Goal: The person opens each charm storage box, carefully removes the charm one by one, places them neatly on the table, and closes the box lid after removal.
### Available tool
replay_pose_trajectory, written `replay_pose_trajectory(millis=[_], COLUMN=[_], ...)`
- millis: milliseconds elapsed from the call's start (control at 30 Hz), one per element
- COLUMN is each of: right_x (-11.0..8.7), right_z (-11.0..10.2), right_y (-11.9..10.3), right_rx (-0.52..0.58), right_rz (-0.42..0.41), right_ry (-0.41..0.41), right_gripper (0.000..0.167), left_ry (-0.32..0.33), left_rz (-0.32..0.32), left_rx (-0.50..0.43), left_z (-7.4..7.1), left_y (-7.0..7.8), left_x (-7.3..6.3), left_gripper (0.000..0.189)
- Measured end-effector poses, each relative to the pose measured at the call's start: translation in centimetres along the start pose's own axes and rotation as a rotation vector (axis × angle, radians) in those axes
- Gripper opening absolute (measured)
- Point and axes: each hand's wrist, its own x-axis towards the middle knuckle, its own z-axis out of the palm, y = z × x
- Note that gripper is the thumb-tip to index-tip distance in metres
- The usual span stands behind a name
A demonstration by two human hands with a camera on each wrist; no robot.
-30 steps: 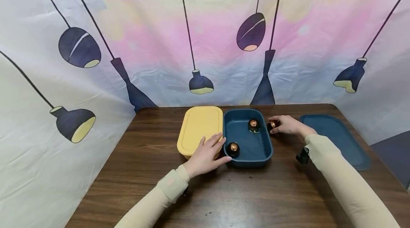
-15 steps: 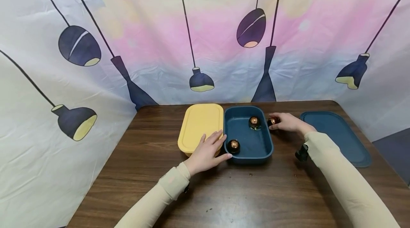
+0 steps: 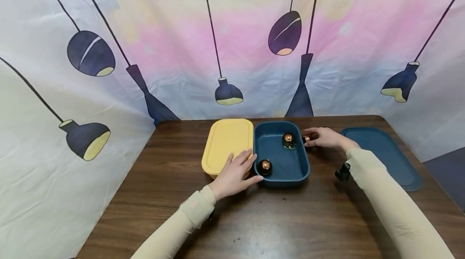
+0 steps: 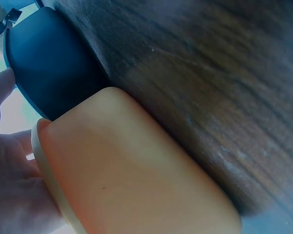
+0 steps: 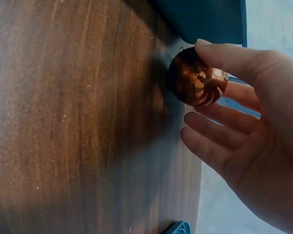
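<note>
High head, close wrist views; common table [image 3: 279, 222].

A brown wood-grained table [image 3: 174, 152] carries 1 yellow box [image 3: 228, 144], 1 blue container [image 3: 287, 164] and 1 blue lid [image 3: 382, 145].

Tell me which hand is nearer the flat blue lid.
Right. The right hand is just left of the blue lid, holding a copper ball; the left hand is farther left, at the yellow box.
</note>
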Motion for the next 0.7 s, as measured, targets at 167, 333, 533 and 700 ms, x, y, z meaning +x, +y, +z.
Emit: replay_pose_trajectory(millis=[167, 333, 533, 700], right_x=[0.0, -0.1, 0.1, 0.4], right_z=[0.1, 0.1, -0.8, -2.1], right_y=[-0.1, -0.6, -1.6, -2.8], right_rx=[0.024, 0.064, 0.042, -0.015], right_rz=[-0.009, -0.012, 0.010, 0.013], right_ry=[-0.019, -0.025, -0.047, -0.041], right_gripper=[0.073, 0.071, 0.072, 0.070], left_ry=[-0.003, 0.002, 0.011, 0.005], left_rz=[-0.005, -0.004, 0.001, -0.003], left_rx=[0.002, 0.001, -0.001, -0.012], left_z=[0.2, 0.2, 0.1, 0.1], left_y=[0.0, -0.1, -0.1, -0.1], left_x=[0.0, 0.1, 0.0, 0.0], left_gripper=[0.077, 0.077, 0.076, 0.076])
